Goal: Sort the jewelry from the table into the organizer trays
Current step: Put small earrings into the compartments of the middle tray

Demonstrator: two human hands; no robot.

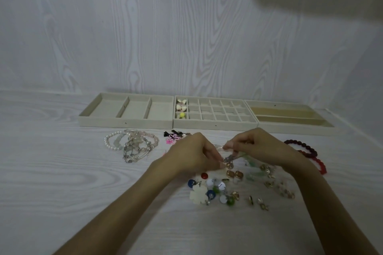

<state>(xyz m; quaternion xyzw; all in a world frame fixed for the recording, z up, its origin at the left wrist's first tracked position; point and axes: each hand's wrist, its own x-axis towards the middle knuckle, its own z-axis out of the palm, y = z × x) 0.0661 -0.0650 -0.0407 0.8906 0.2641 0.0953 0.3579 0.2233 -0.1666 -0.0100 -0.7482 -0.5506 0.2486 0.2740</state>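
Left of the grid tray point(215, 125), bead bracelets point(130, 143) lay heaped on the surface point(62, 172). In front of that tray, the left hand point(192, 154) and right hand point(261, 147) met, fingers of both pinching a small silvery piece point(228, 159), seemingly freeing it from a pale green strand point(251, 164). Only the tray's leftmost cells held pieces, so sorting looked barely begun. Next it needed separating, then lifting into an empty cell behind.

Dim, flat light, soft blur, dark upper-right corner, wide-angle bowing
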